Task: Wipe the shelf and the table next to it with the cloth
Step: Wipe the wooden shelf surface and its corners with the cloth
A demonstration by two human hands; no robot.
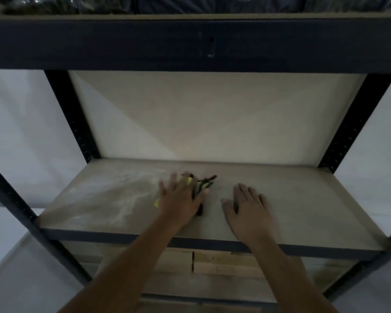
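Cloth (pixel 199 188) mostly hidden under the left hand (pixel 181 198), near the middle of the shelf (pixel 303 204). Only scraps showing: a yellow-green corner at the wrist side, another past the fingertips, and dark strips or fringe poking out toward the back right. True shape and size impossible to judge in this dim, blurred light. Left hand pressed flat on top of it, fingers spread, not curled round it. Right hand (pixel 250 207) just beside, apart from the cloth, palm down on the bare board, fingers loosely spread and holding nothing.

Pale smeared streaks (pixel 122 199) across the left part of the shelf board, either dust or wipe marks, hard to say which. Right part plainer and darker.

Black metal posts (pixel 73 118) at the corners, cut off at the edges of view. Wide black beam (pixel 190 44) across the top, carrying an upper level with dark plastic-wrapped bundles (pixel 54 4), contents unreadable. Light panel (pixel 212 114) closing the back, crossed by a diagonal shadow.

Below the front edge, between the forearms, some pale wooden blocks (pixel 224 263) on a lower level, partly covered by the arms. No tabletop identifiable; only pale floor or wall (pixel 20 132) at both sides.
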